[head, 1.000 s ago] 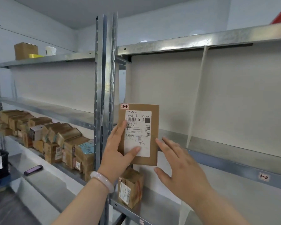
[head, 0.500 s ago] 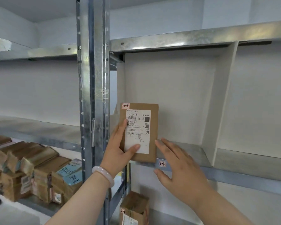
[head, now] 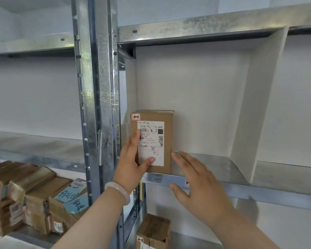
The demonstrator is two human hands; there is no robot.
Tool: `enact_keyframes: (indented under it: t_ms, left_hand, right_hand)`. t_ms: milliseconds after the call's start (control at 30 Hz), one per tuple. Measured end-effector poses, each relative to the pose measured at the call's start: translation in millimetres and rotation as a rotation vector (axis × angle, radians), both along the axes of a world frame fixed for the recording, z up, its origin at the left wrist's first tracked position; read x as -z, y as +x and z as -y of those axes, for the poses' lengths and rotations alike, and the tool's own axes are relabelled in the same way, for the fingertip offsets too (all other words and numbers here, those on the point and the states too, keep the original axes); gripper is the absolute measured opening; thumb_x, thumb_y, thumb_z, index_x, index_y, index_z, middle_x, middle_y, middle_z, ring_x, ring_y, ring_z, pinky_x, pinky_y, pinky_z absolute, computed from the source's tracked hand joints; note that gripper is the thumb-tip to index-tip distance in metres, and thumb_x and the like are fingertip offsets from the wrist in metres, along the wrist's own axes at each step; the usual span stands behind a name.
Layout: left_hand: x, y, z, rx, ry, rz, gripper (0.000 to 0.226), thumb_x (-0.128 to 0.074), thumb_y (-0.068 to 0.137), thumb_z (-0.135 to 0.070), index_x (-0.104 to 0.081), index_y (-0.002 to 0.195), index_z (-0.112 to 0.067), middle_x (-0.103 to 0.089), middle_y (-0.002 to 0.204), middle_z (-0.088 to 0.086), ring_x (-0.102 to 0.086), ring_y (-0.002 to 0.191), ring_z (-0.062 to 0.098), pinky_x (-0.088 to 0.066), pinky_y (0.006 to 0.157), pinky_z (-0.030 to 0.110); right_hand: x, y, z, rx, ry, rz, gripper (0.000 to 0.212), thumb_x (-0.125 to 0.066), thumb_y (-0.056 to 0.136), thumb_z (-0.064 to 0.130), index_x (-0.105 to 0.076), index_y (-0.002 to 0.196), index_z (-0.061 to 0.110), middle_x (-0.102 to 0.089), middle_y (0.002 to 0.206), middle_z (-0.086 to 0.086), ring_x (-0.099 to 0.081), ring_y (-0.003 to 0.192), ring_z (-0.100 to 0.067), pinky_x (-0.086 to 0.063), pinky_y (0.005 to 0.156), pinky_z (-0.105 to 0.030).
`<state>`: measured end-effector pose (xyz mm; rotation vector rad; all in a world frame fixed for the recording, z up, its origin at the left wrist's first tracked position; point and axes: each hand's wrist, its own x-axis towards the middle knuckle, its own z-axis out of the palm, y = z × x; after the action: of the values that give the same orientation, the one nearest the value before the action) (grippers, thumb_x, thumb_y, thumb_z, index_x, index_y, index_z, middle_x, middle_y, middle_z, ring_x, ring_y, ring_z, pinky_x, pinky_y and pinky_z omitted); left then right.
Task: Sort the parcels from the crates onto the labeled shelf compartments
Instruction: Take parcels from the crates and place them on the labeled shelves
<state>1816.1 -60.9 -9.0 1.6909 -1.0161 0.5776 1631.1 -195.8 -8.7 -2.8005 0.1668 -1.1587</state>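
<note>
A brown cardboard parcel with a white shipping label and a small red-edged "1-1" tag stands upright at the left end of a metal shelf. My left hand grips the parcel's left edge, thumb across the label's lower part. My right hand hovers just right of the parcel with fingers spread, holding nothing. It partly covers a small tag on the shelf's front lip.
A white divider closes this compartment on the right. Steel uprights stand left of it. Another brown parcel marked "2-1" sits on the shelf below. Several brown parcels crowd the lower left shelf.
The parcel has moved from in front of the shelf edge into the compartment and now rests on the shelf. My view has shifted closer and rightward.
</note>
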Motion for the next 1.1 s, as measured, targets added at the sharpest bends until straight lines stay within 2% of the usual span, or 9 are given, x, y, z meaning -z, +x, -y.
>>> enact_keyframes:
  t_ms: [167, 333, 367, 467, 533, 667, 833, 900, 1100]
  left_hand:
    - [-0.7, 3.3, 1.5, 0.002, 0.005, -0.017, 0.098, -0.074, 0.086, -0.013, -0.010, 0.150, -0.050, -0.029, 0.150, -0.013, -0.020, 0.128, -0.026, -0.018, 0.098, -0.007]
    - [-4.4, -5.0, -2.2, -0.058, 0.031, 0.002, 0.098, -0.076, 0.086, -0.020, -0.008, 0.152, -0.045, -0.026, 0.153, -0.013, -0.016, 0.130, -0.026, -0.014, 0.101, -0.006]
    - [-4.4, -9.4, -4.5, -0.079, 0.029, 0.002, 0.097, -0.076, 0.086, -0.025, -0.008, 0.152, -0.046, -0.025, 0.155, -0.012, -0.017, 0.134, -0.021, -0.015, 0.105, -0.001]
    - [1.6, -26.8, -13.7, -0.176, 0.011, -0.028, 0.093, -0.075, 0.085, -0.032, -0.012, 0.153, -0.045, -0.023, 0.161, -0.006, -0.019, 0.147, 0.006, -0.021, 0.118, 0.029]
    - [9.7, -45.4, -21.7, -0.272, 0.024, -0.009, 0.089, -0.075, 0.085, -0.033, -0.017, 0.152, -0.047, -0.023, 0.161, -0.006, -0.021, 0.147, 0.011, -0.023, 0.115, 0.033]
    - [31.1, -96.8, -40.0, -0.452, 0.153, 0.064, 0.078, -0.075, 0.083, -0.038, -0.034, 0.150, -0.036, -0.031, 0.158, -0.003, -0.030, 0.143, 0.018, -0.027, 0.112, 0.034]
    - [57.5, -179.5, -71.0, -0.716, 0.314, 0.144, 0.069, -0.071, 0.083, -0.044, -0.047, 0.145, -0.023, -0.043, 0.151, 0.007, -0.039, 0.138, 0.024, -0.033, 0.110, 0.040]
    - [67.6, -217.0, -84.7, -0.817, 0.365, 0.128, 0.068, -0.074, 0.082, -0.042, -0.051, 0.143, -0.020, -0.045, 0.149, 0.009, -0.043, 0.136, 0.027, -0.037, 0.110, 0.044]
    - [101.6, -336.5, -125.6, -1.057, 0.436, -0.032, 0.067, -0.077, 0.082, -0.039, -0.053, 0.141, -0.020, -0.048, 0.148, 0.008, -0.046, 0.135, 0.031, -0.044, 0.104, 0.055]
  right_hand:
    - [1.4, 5.1, -3.5, -0.042, 0.017, 0.007, 0.067, -0.042, 0.085, 0.055, -0.028, 0.149, 0.037, -0.037, 0.151, 0.010, -0.040, 0.133, -0.012, -0.031, 0.101, -0.025]
    - [6.6, 2.2, 0.1, -0.082, 0.012, -0.030, 0.071, -0.047, 0.088, 0.056, -0.015, 0.150, 0.045, -0.021, 0.157, 0.015, -0.029, 0.140, -0.011, -0.023, 0.107, -0.024]
    - [7.2, 0.4, 1.5, -0.091, 0.014, -0.031, 0.071, -0.049, 0.089, 0.056, -0.015, 0.150, 0.045, -0.020, 0.157, 0.016, -0.028, 0.140, -0.012, -0.022, 0.107, -0.024]
    - [8.8, -5.9, 6.6, -0.130, 0.023, -0.037, 0.072, -0.051, 0.089, 0.056, -0.014, 0.150, 0.045, -0.020, 0.157, 0.017, -0.027, 0.141, -0.012, -0.024, 0.110, -0.028]
    - [12.3, -10.7, 9.9, -0.173, 0.022, -0.041, 0.073, -0.051, 0.088, 0.056, -0.014, 0.150, 0.044, -0.023, 0.156, 0.015, -0.029, 0.140, -0.014, -0.031, 0.111, -0.033]
    - [25.8, -23.8, 8.7, -0.289, 0.033, -0.091, 0.072, -0.041, 0.085, 0.060, -0.009, 0.148, 0.047, -0.020, 0.157, 0.016, -0.026, 0.141, -0.013, -0.032, 0.112, -0.037]
    - [48.7, -48.5, -4.5, -0.489, -0.026, -0.171, 0.076, -0.040, 0.085, 0.063, 0.000, 0.148, 0.048, -0.010, 0.159, 0.017, -0.007, 0.145, -0.008, -0.006, 0.115, -0.028]
    - [58.0, -63.6, -14.1, -0.574, -0.059, -0.192, 0.076, -0.035, 0.084, 0.066, -0.002, 0.149, 0.047, -0.011, 0.159, 0.017, -0.004, 0.144, -0.006, -0.004, 0.114, -0.027]
    - [91.2, -117.8, -56.3, -0.856, -0.135, -0.264, 0.077, -0.046, 0.088, 0.061, -0.015, 0.153, 0.034, -0.019, 0.159, 0.009, -0.011, 0.147, -0.011, -0.008, 0.120, -0.032]
